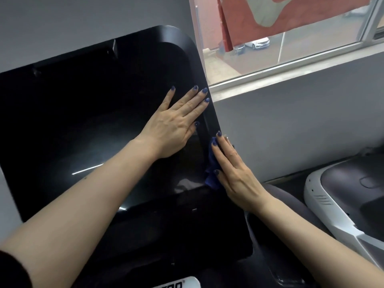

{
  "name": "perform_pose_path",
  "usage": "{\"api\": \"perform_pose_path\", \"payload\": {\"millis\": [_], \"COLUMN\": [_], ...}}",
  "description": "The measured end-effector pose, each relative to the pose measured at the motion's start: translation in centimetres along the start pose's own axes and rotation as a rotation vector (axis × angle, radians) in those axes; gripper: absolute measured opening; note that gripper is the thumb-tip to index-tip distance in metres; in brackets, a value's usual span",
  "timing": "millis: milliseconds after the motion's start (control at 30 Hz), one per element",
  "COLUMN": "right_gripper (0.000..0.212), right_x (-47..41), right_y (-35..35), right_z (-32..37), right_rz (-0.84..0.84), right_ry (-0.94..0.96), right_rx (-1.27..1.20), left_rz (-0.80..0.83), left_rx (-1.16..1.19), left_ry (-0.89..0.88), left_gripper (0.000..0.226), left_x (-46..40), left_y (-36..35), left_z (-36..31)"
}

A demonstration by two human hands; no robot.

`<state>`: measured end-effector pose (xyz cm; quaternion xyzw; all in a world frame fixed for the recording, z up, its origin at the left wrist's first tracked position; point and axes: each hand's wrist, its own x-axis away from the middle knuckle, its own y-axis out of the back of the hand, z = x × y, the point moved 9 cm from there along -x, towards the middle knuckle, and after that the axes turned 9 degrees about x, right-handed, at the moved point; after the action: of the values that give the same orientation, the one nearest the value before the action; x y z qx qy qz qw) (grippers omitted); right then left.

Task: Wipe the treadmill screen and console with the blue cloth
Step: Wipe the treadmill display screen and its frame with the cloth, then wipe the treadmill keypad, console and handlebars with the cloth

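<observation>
Currently wiping the right edge of the glossy black treadmill screen (83,121): right hand (234,173), at 4 o'clock, fingers straight, pressing crumpled blue cloth (211,175) there. Left hand (176,125) bracing flat, fingers spread. Probably needing console strokes toward 6 next.

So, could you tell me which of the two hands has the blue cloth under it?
The right hand does, pressing the blue cloth against the screen's right edge. The left hand lies flat on the bare screen.
</observation>
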<state>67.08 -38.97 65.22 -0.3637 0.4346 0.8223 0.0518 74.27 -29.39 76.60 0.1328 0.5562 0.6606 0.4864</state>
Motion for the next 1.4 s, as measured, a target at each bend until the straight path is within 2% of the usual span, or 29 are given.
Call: {"api": "perform_pose_path", "payload": {"millis": [133, 267, 467, 700, 900, 1100, 1300, 1400], "right_gripper": [0.061, 0.063, 0.065, 0.064, 0.061, 0.059, 0.061, 0.052], "right_x": [2.4, 2.1, 6.2, 6.2, 8.2, 9.0, 11.5, 12.0], "right_y": [-0.1, -0.3, -1.6, -1.9, -2.1, -2.5, -3.2, -3.2], "right_z": [-0.4, -0.2, -0.3, -0.2, -0.3, -0.3, 0.0, 0.3], "right_rz": [0.040, 0.015, 0.054, 0.005, 0.056, 0.016, 0.044, 0.059], "right_ry": [0.032, -0.027, -0.044, -0.113, -0.100, -0.171, -0.174, -0.183], "right_rx": [-0.014, -0.027, -0.035, -0.050, -0.043, -0.065, -0.013, 0.003], "left_rz": [0.044, 0.056, 0.077, 0.087, 0.130, 0.137, 0.123, 0.136], "left_rx": [-0.014, 0.015, 0.058, 0.110, 0.109, 0.153, 0.144, 0.153], "left_ry": [-0.016, -0.020, -0.030, -0.019, -0.031, 0.010, 0.045, 0.066], "left_gripper": [0.058, 0.057, 0.057, 0.058, 0.057, 0.058, 0.057, 0.057], "left_x": [1.2, 2.2, 4.1, 6.1, 8.1, 9.4, 11.0, 11.8], "left_y": [-1.0, -1.7, -3.0, -4.2, -5.7, -6.0, -6.3, -6.6], "left_z": [-1.2, -2.5, -5.1, -7.6, -9.6, -11.0, -11.7, -12.1]}}
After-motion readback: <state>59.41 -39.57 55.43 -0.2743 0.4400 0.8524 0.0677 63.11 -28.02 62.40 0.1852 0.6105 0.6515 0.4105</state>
